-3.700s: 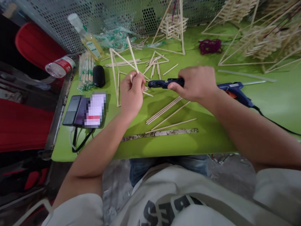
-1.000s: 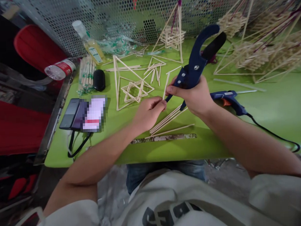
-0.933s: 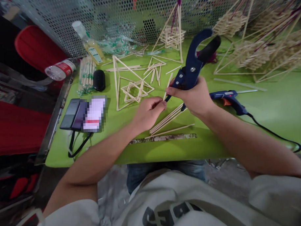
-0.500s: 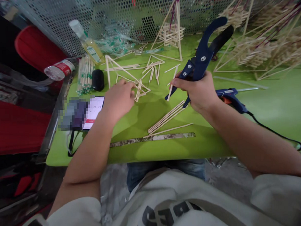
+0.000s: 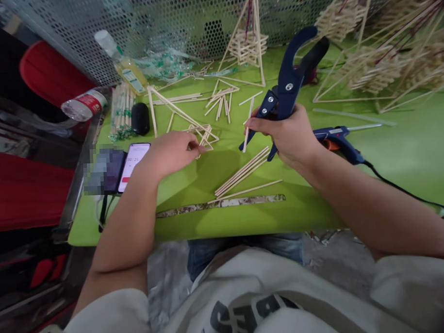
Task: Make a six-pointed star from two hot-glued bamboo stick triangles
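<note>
Beneath your hands lies one glossy green tabletop [image 5: 407,150], and at its back one pale wooden stick pyramid [image 5: 247,48] stands apart, with more overlapping stick pyramids [image 5: 371,69] to the right, too tangled to count. Your left hand [image 5: 172,151] is left of centre, thumb and fingertips drawn close at the near edge of a frame, though I cannot tell whether they are clamped on it. Your right hand [image 5: 295,130] is clamped around one dark-blue, silver-bolted hand tool [image 5: 287,89], its curved upper ends apart; it would be wise to tilt those ends well clear while the left hand works. To the right lies one dark-blue glue gun with an orange trigger [image 5: 339,135]; to the left are two clear plastic bottles, one with yellow liquid [image 5: 131,77], one red-labelled [image 5: 85,104]. That frame, one small star-shaped piece of thin pale sticks [image 5: 205,134], looks fragile, so pinch lightly and lift evenly. Nearer you lie what seem to be four bundled pale sticks [image 5: 242,172] and one loose pale stick [image 5: 250,189]. Smallest, one short pale stick [image 5: 248,126] sits under your right thumb against the tool; a light, steady press should suit it
</note>
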`<action>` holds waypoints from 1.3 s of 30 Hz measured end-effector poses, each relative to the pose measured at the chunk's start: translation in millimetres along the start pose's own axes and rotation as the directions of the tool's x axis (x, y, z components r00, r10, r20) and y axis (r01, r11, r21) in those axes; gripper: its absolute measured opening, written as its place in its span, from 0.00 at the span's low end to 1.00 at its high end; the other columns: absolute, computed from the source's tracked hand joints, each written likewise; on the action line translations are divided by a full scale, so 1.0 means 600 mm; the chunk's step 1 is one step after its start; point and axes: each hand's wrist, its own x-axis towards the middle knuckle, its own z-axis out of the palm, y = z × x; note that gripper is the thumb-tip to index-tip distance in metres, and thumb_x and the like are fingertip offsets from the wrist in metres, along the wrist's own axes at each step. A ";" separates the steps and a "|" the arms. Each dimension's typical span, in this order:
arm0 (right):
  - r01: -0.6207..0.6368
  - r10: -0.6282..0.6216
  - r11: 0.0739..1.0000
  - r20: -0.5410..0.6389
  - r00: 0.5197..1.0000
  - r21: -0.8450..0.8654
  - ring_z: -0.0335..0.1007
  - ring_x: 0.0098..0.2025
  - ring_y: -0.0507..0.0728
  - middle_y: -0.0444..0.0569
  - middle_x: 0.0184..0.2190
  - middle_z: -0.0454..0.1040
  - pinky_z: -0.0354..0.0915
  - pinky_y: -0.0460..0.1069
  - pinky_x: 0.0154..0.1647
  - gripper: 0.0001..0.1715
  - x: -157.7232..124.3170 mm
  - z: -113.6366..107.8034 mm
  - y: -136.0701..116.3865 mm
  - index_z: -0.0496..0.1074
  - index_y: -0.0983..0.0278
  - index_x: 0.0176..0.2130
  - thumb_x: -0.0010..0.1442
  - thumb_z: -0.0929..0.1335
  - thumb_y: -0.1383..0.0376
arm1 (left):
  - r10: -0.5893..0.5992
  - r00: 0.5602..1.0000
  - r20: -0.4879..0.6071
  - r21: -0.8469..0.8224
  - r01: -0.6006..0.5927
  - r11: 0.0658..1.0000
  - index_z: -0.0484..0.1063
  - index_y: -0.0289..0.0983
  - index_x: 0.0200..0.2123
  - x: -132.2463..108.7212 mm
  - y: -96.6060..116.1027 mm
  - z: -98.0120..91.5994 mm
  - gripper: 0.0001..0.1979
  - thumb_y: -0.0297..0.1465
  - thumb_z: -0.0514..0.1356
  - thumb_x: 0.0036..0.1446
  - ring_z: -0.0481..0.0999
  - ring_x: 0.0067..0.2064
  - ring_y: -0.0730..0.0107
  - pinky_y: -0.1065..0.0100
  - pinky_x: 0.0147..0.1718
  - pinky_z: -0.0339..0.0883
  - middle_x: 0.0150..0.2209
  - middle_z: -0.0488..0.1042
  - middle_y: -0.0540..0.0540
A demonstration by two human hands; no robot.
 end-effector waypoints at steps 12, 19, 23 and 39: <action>-0.017 0.015 1.000 0.064 0.998 0.021 0.87 0.39 0.63 0.45 0.35 0.86 0.87 0.66 0.54 0.16 -0.014 -0.002 0.012 0.86 0.58 0.34 0.50 0.88 0.68 | 0.160 0.980 0.115 -0.202 -0.135 0.970 0.85 0.43 0.40 -0.040 -0.019 -0.046 0.16 0.46 0.63 0.71 0.75 0.30 0.61 0.60 0.34 0.61 0.34 0.83 0.45; -0.116 0.108 0.991 0.111 0.988 0.063 0.86 0.40 0.62 0.47 0.34 0.86 0.85 0.63 0.52 0.13 -0.035 0.012 -0.008 0.86 0.58 0.33 0.48 0.87 0.66 | 0.300 0.953 0.043 -0.547 -0.229 0.805 0.84 0.41 0.42 -0.067 -0.071 -0.083 0.15 0.46 0.67 0.71 0.79 0.39 0.60 0.64 0.39 0.70 0.39 0.84 0.45; -0.146 0.137 0.985 0.097 0.986 0.090 0.84 0.40 0.61 0.47 0.35 0.85 0.83 0.60 0.48 0.14 -0.058 0.022 -0.022 0.85 0.58 0.34 0.49 0.86 0.64 | 0.352 0.935 -0.044 -0.715 -0.275 0.643 0.84 0.39 0.45 -0.073 -0.054 -0.072 0.16 0.46 0.68 0.76 0.78 0.38 0.64 0.65 0.37 0.70 0.43 0.88 0.41; -0.075 0.092 0.985 -0.104 0.990 0.157 0.84 0.46 0.63 0.46 0.39 0.85 0.85 0.62 0.52 0.17 -0.073 0.030 -0.026 0.83 0.56 0.37 0.51 0.87 0.61 | 0.249 0.863 -0.439 -0.753 -0.505 0.422 0.77 0.42 0.48 -0.033 0.080 0.050 0.21 0.54 0.68 0.78 0.78 0.39 0.63 0.63 0.38 0.73 0.40 0.79 0.45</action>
